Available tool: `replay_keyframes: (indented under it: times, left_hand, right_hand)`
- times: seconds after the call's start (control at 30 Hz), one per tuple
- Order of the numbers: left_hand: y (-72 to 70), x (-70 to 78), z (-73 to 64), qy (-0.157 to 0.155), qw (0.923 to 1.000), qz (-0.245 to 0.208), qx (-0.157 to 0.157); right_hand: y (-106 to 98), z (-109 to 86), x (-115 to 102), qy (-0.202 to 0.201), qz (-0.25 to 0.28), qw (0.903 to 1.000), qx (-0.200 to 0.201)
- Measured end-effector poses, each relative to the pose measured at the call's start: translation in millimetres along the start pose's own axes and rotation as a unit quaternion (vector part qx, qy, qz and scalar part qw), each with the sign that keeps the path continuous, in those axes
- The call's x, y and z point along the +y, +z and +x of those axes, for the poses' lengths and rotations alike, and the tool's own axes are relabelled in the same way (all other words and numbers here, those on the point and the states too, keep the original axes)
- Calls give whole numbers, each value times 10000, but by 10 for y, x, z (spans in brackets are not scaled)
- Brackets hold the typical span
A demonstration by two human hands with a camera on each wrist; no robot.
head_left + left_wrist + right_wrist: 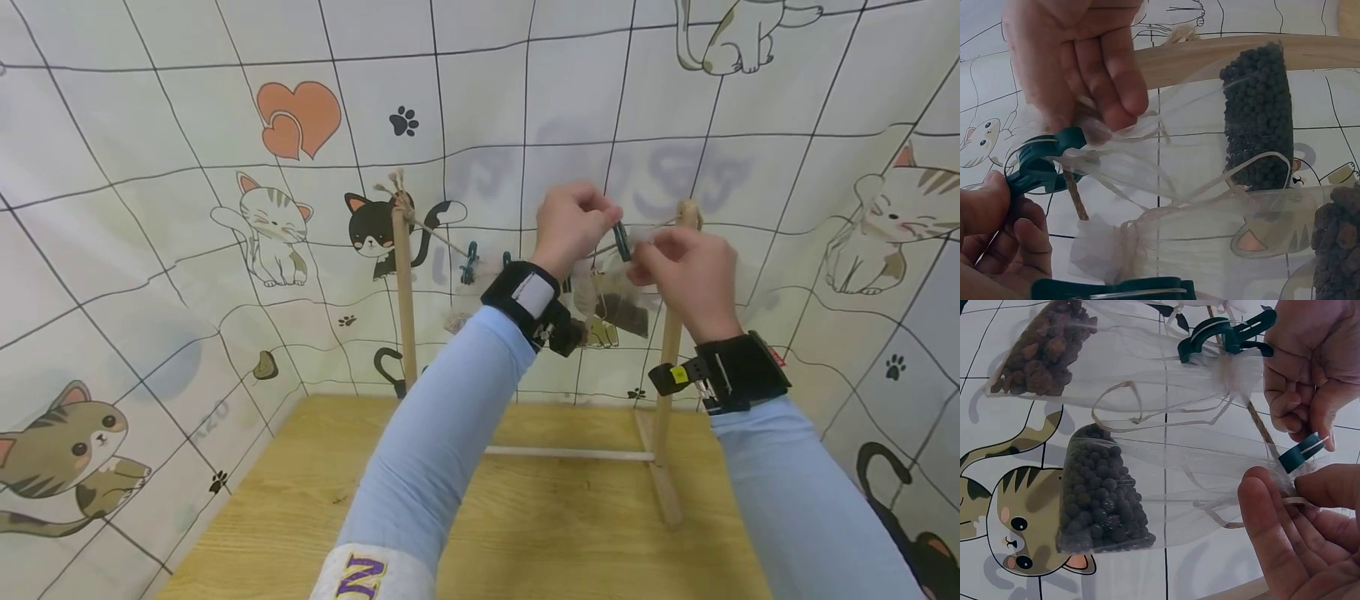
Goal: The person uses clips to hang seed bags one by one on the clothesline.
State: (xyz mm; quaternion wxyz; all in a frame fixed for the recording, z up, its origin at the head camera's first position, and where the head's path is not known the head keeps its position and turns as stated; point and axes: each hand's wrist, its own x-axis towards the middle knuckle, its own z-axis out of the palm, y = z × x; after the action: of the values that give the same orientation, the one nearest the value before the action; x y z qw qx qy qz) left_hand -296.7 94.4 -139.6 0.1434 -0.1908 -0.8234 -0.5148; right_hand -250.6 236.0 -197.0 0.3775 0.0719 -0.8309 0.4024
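My left hand (573, 229) pinches a green clothespin (622, 241) by its handle end. In the left wrist view this clothespin (1044, 162) sits at the twine and the gathered top of a sheer drawstring bag. My right hand (690, 275) pinches that bag's gathered neck just beside the clothespin. The bag (1172, 469) hangs from there, with dark round pellets (1100, 494) in its bottom. Next to it, another sheer bag with reddish-brown lumps (1041, 350) hangs on the twine (1260, 428) under a second green clothespin (1225, 337).
A wooden stand with a left post (403, 292) and a right post (670, 358) carries the twine. More green clothespins (469, 262) are on the twine at the left. The stand rests on a wooden table (570, 517), before a cat-print cloth (480, 108).
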Motion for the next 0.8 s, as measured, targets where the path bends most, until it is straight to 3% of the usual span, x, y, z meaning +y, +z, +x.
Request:
replay_keyframes:
  times: [0.17, 0.43, 0.8]
  left_hand:
    - [32, -12, 1, -21, 9997, 161, -205]
    - [-18, 73, 6, -87, 9931, 546, -1038]
    - [-139, 100, -1, 85, 9818, 1059, -1575]
  right_hand:
    - [4, 24, 15, 96, 67, 9999, -109]
    - [4, 34, 41, -6, 228, 9996, -143]
    - [-28, 20, 55, -19, -298, 9988, -396]
